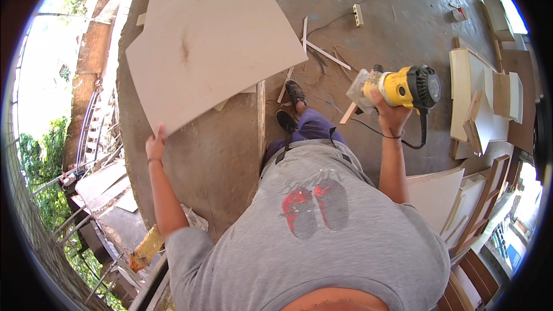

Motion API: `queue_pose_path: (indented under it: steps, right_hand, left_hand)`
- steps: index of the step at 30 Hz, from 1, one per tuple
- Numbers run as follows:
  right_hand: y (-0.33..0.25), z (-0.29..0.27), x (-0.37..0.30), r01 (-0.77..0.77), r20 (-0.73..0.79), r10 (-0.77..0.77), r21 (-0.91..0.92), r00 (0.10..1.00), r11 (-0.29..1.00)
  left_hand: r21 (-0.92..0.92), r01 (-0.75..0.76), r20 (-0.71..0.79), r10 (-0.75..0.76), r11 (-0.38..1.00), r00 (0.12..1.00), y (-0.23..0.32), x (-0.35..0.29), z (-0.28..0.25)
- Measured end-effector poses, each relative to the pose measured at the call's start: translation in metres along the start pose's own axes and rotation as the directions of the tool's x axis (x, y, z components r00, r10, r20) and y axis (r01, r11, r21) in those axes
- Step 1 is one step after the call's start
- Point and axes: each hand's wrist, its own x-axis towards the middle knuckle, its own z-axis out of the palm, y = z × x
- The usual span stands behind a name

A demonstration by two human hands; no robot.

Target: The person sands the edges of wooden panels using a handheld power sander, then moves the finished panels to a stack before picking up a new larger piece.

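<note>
Across the worktop [201, 155] lay the board [230, 29], big, pale and flat, its right-hand corner poking out past the worktop's right edge and its near corner aimed at the worktop's left side. And there, right at that near corner, was the left hand [154, 146]! Its fingers [161, 131] met the very tip; whether they pinched it or merely rested on it, one could not tell.

Over to the other side, well out beyond the worktop's right edge, the right hand [393, 117] had the router [397, 88] up above the floor [403, 34], fingers clamped around the yellow body just behind the clear base [358, 89], with the cord [425, 132] drooping from the black end.

So how would they handle? The board looked stiff and rather heavy for one hand, more awkward than delicate, its corners liable to chip and its smooth face likely slippery. Opposite edges seemed the sound hold, and that overhanging corner offered room for fingers underneath. The router looked dense and hard-shelled, its weight probably toward the black end; the yellow waist seemed the right grip, fingers well behind the base. That base looked the fragile part, and the cord could well tug!
</note>
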Motion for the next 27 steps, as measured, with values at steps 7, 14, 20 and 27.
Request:
queue_pose_path:
  steps: [7,14,20,27]
  right_hand:
    - [0.003,0.005,0.003,-0.048,0.088,0.041,0.083,0.995,0.995]
    - [0.003,0.012,0.010,0.110,0.209,-0.102,-0.025,0.973,0.994]
    - [0.013,0.081,0.023,0.569,0.359,-0.457,-0.331,0.814,0.753]
    - [0.037,0.114,0.006,0.448,0.444,-0.273,-0.358,0.854,0.819]
  left_hand:
    - [-0.147,0.383,0.422,-0.293,0.912,0.858,0.009,-0.189,0.053]
    - [0.008,0.317,0.795,-0.199,0.948,0.574,0.056,-0.273,0.067]
    - [-0.300,-0.197,0.588,0.343,0.933,0.732,0.156,-0.164,0.059]
    - [0.282,-0.743,-0.066,0.785,0.607,0.616,0.282,-0.013,0.141]
